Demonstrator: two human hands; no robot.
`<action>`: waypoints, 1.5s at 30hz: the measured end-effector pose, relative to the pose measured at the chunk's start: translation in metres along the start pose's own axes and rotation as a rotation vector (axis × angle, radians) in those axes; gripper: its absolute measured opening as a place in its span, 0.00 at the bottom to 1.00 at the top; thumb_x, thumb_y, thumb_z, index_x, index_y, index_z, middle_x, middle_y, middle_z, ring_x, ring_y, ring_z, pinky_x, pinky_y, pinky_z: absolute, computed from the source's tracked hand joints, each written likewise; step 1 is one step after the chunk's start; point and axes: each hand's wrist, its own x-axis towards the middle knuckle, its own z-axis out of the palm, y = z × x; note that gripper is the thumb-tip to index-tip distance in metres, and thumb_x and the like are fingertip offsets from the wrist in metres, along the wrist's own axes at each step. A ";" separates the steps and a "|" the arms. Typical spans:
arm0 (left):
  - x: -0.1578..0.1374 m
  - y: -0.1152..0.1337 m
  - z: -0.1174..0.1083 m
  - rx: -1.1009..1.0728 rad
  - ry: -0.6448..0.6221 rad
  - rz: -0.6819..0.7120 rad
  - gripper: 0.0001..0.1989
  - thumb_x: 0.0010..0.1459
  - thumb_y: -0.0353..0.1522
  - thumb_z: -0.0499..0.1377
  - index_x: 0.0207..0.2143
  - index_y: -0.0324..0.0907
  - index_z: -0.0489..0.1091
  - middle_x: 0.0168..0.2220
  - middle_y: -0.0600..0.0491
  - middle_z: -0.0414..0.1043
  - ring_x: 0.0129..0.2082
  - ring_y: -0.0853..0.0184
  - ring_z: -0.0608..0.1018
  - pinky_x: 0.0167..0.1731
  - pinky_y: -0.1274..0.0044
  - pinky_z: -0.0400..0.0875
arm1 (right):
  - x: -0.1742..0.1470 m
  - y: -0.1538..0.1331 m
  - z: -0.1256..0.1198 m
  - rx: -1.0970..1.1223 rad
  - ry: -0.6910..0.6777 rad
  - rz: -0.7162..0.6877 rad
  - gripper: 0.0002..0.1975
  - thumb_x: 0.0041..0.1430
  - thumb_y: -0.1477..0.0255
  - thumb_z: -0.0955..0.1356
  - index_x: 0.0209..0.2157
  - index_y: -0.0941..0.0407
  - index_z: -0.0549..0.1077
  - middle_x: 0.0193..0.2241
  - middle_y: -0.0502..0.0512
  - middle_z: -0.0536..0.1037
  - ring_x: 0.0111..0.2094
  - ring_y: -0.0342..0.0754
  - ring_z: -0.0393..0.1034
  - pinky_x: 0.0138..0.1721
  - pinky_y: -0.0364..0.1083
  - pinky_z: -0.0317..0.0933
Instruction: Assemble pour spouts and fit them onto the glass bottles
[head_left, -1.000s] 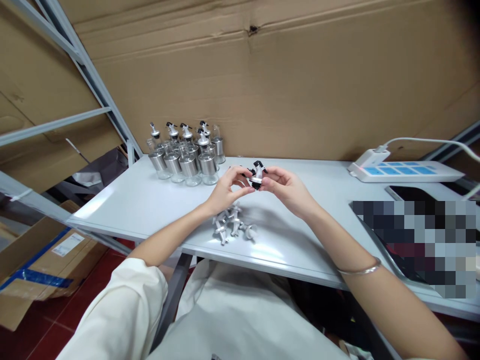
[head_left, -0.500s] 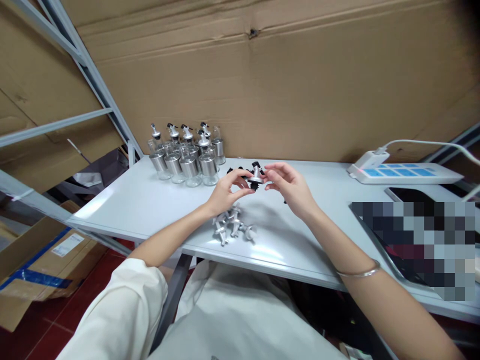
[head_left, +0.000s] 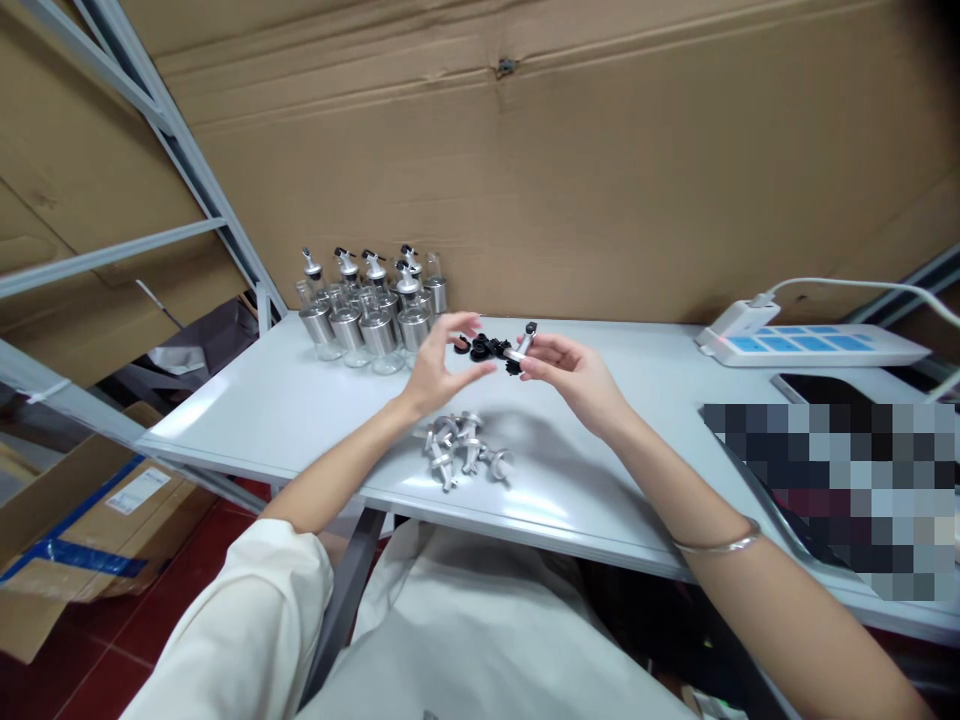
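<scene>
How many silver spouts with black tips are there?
6: one spout in the right hand, five spouts atop the bottles, three to the left, two to the right. More may be hidden.

**Visibility findings: concealed, cut-off and illegible items**

The fingers of the right hand point(head_left: 577, 378) partly cover the pourer point(head_left: 529, 340). Black parts point(head_left: 484, 348) overlap; their number cannot be established. The left hand point(head_left: 439, 368) hides part of the rightmost front bottle point(head_left: 413, 322); rear bottles point(head_left: 436, 292) are screened by the front row. Print on the label point(head_left: 137, 490) is illegible. A mosaic point(head_left: 847, 500) masks the tabletop item at right. The right edge cuts the white cable point(head_left: 855, 284).
</scene>
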 end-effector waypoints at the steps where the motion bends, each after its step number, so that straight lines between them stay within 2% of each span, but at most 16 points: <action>1: 0.003 -0.005 -0.006 0.034 0.111 -0.029 0.23 0.54 0.45 0.60 0.49 0.45 0.60 0.47 0.48 0.67 0.46 0.66 0.72 0.43 0.75 0.69 | 0.000 0.000 -0.001 -0.013 0.009 -0.006 0.23 0.39 0.58 0.76 0.35 0.55 0.74 0.32 0.54 0.78 0.34 0.48 0.73 0.40 0.51 0.68; 3: 0.010 -0.017 -0.019 0.165 0.367 -0.074 0.20 0.59 0.45 0.55 0.48 0.45 0.59 0.49 0.47 0.64 0.51 0.65 0.70 0.46 0.74 0.67 | 0.001 0.000 -0.002 -0.035 0.026 -0.016 0.23 0.39 0.57 0.76 0.36 0.55 0.74 0.32 0.54 0.78 0.35 0.49 0.72 0.40 0.52 0.68; 5: 0.015 -0.032 -0.034 0.325 0.578 -0.124 0.20 0.59 0.43 0.55 0.49 0.44 0.58 0.51 0.47 0.61 0.53 0.64 0.67 0.50 0.71 0.65 | 0.001 -0.001 -0.003 -0.042 0.044 -0.022 0.24 0.39 0.57 0.76 0.37 0.55 0.74 0.33 0.55 0.78 0.35 0.49 0.72 0.40 0.52 0.69; 7: 0.017 -0.047 -0.046 0.417 0.676 -0.199 0.20 0.58 0.41 0.57 0.49 0.44 0.56 0.52 0.45 0.59 0.54 0.63 0.65 0.53 0.70 0.63 | 0.001 -0.002 -0.003 -0.041 0.055 -0.025 0.24 0.39 0.57 0.76 0.37 0.55 0.74 0.34 0.56 0.78 0.36 0.49 0.72 0.40 0.52 0.69; 9: 0.017 -0.061 -0.053 0.436 0.719 -0.255 0.20 0.58 0.38 0.56 0.49 0.42 0.55 0.52 0.44 0.58 0.55 0.63 0.64 0.56 0.70 0.59 | 0.001 -0.002 -0.003 -0.042 0.059 -0.024 0.24 0.39 0.57 0.76 0.37 0.55 0.74 0.35 0.56 0.79 0.36 0.50 0.72 0.40 0.52 0.69; 13: 0.015 -0.079 -0.055 0.327 0.668 -0.343 0.19 0.61 0.36 0.52 0.51 0.41 0.52 0.52 0.43 0.58 0.53 0.66 0.66 0.58 0.70 0.58 | 0.000 -0.002 -0.004 -0.045 0.065 -0.038 0.24 0.40 0.56 0.75 0.38 0.55 0.74 0.35 0.56 0.79 0.37 0.50 0.72 0.40 0.53 0.68; 17: 0.014 -0.083 -0.056 0.311 0.583 -0.389 0.17 0.62 0.36 0.51 0.52 0.43 0.52 0.46 0.47 0.64 0.49 0.66 0.69 0.55 0.69 0.60 | 0.000 -0.002 -0.004 -0.076 0.073 -0.051 0.23 0.42 0.56 0.74 0.38 0.54 0.74 0.34 0.56 0.79 0.37 0.50 0.72 0.39 0.53 0.68; 23: 0.013 -0.077 -0.056 0.350 0.633 -0.402 0.12 0.61 0.35 0.53 0.46 0.43 0.56 0.42 0.50 0.65 0.44 0.66 0.71 0.52 0.70 0.62 | 0.000 -0.002 -0.004 -0.100 0.102 -0.096 0.20 0.44 0.57 0.73 0.37 0.54 0.74 0.34 0.55 0.79 0.34 0.49 0.71 0.39 0.52 0.68; 29: 0.015 -0.050 -0.051 0.490 0.666 -0.326 0.10 0.59 0.35 0.55 0.42 0.43 0.59 0.42 0.51 0.62 0.42 0.65 0.71 0.54 0.66 0.58 | 0.001 -0.002 -0.006 -0.071 0.198 -0.145 0.18 0.44 0.60 0.74 0.35 0.53 0.73 0.31 0.53 0.78 0.32 0.48 0.71 0.38 0.51 0.67; 32: 0.018 -0.029 -0.048 0.484 0.670 -0.213 0.11 0.61 0.38 0.54 0.42 0.43 0.59 0.43 0.50 0.61 0.44 0.65 0.70 0.54 0.65 0.58 | 0.001 -0.004 -0.005 -0.066 0.213 -0.163 0.18 0.44 0.59 0.74 0.36 0.53 0.72 0.31 0.53 0.78 0.34 0.49 0.72 0.39 0.51 0.67; 36: 0.023 0.006 -0.035 0.393 0.682 -0.037 0.15 0.62 0.45 0.51 0.43 0.44 0.58 0.43 0.50 0.59 0.47 0.64 0.68 0.51 0.67 0.63 | 0.001 -0.006 -0.004 -0.083 0.212 -0.167 0.19 0.45 0.58 0.73 0.36 0.53 0.71 0.32 0.53 0.78 0.36 0.49 0.72 0.39 0.51 0.67; 40: 0.029 0.043 -0.013 0.249 0.520 0.093 0.15 0.62 0.46 0.50 0.45 0.47 0.57 0.43 0.50 0.57 0.48 0.63 0.68 0.46 0.69 0.68 | 0.002 -0.005 -0.004 -0.067 0.243 -0.176 0.20 0.43 0.57 0.74 0.36 0.53 0.71 0.33 0.54 0.78 0.36 0.49 0.72 0.38 0.50 0.68; 43: 0.033 0.061 0.006 0.129 0.305 0.189 0.12 0.64 0.43 0.49 0.46 0.49 0.56 0.43 0.51 0.56 0.44 0.67 0.69 0.42 0.72 0.69 | 0.005 -0.003 -0.006 -0.040 0.291 -0.208 0.21 0.42 0.57 0.74 0.36 0.54 0.72 0.32 0.53 0.79 0.34 0.47 0.72 0.35 0.48 0.67; 45: 0.033 0.065 0.020 0.050 0.175 0.302 0.12 0.64 0.42 0.49 0.47 0.49 0.54 0.42 0.52 0.57 0.41 0.70 0.70 0.38 0.74 0.70 | 0.008 0.000 -0.008 -0.008 0.317 -0.244 0.21 0.41 0.58 0.75 0.35 0.54 0.72 0.31 0.52 0.79 0.32 0.46 0.72 0.33 0.46 0.66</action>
